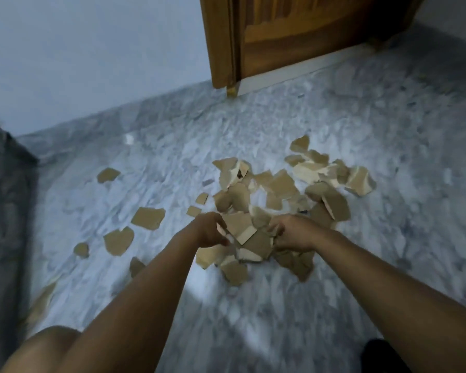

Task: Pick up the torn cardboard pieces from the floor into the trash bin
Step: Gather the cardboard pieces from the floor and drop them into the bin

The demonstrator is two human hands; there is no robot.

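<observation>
Brown torn cardboard pieces [249,239] are bunched between both hands, low over the grey marble floor [253,305]. The left hand [211,231] has its fingers curled in on the bunch's left side and the right hand [289,235] has them curled on its right side, both gripping. Motion blur hides the exact fingertip contact. The main pile [280,184] lies on the floor just beyond the fingertips; whether it touches the held bunch I cannot tell. Scattered pieces [148,218] lie on the floor left of the left fingers, apart from each other. A wooden door [293,36] stands well beyond the pile.
</observation>
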